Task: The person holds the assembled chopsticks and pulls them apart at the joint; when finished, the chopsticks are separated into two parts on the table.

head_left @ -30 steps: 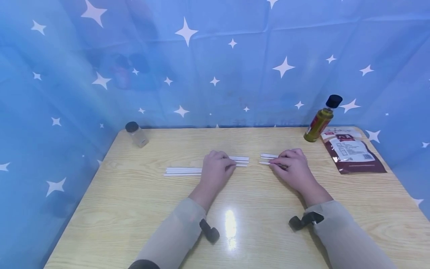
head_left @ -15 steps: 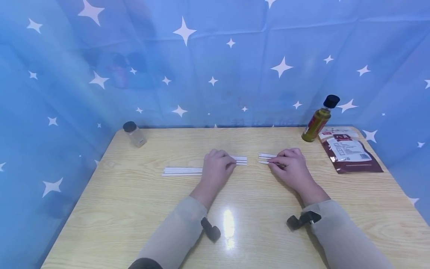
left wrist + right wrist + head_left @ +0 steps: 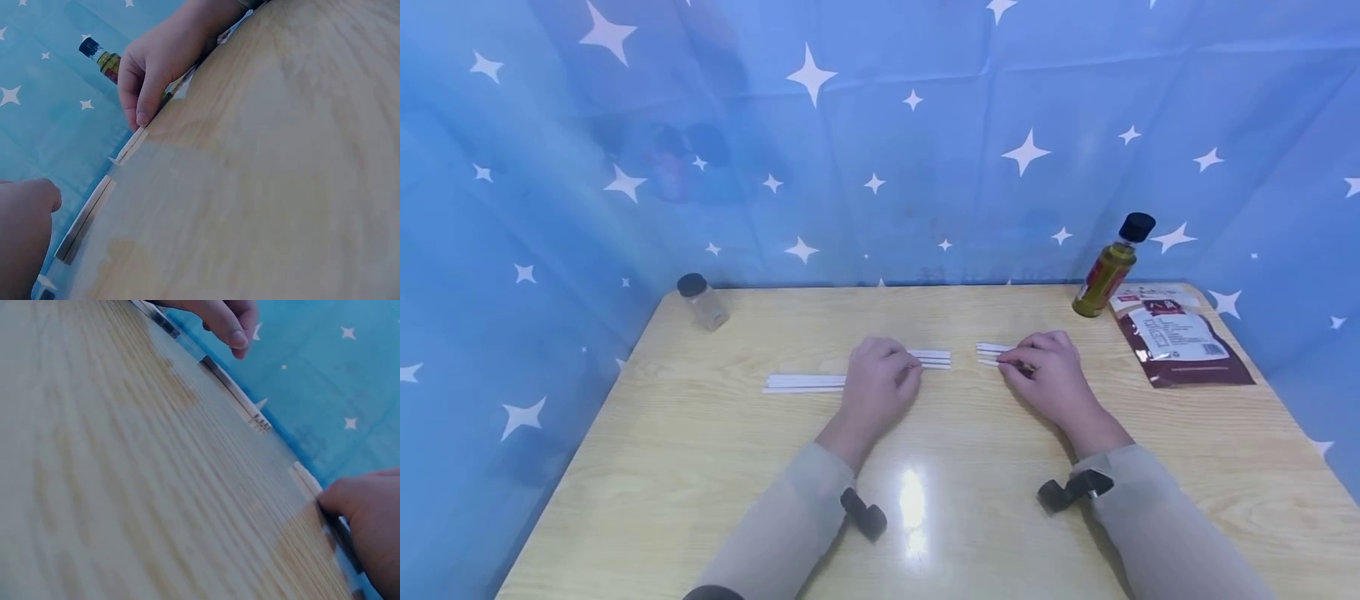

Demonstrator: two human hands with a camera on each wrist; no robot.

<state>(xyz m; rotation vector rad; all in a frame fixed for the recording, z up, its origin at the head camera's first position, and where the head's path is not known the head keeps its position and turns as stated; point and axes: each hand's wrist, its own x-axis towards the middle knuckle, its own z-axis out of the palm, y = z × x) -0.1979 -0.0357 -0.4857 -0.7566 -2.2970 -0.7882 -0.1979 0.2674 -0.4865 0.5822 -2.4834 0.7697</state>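
Thin white sticks lie in three short rows on the table. My left hand (image 3: 877, 385) is just over the middle sticks (image 3: 934, 354), fingers loosely curled. In the right wrist view a gap shows between that hand (image 3: 226, 322) and the sticks (image 3: 236, 394) below. Left of it lies another bundle of sticks (image 3: 803, 381). My right hand (image 3: 1049, 377) pinches the near side of the right-hand sticks (image 3: 991, 347) between thumb and fingertips; the hand covers their far ends. The left wrist view shows its thumb and finger (image 3: 143, 117) down at these sticks.
A bottle of yellow-green liquid (image 3: 1106, 279) with a black cap stands at the back right. Beside it lies a maroon and white packet (image 3: 1180, 336). A small clear jar (image 3: 708, 308) with a dark lid is at the back left. A starry blue curtain (image 3: 880, 142) hangs behind the table.
My left hand has lifted slightly off the middle sticks and shifted left; their nearest stick now lines up with the others. My right hand has stayed at its sticks, whose nearest one shifted slightly.
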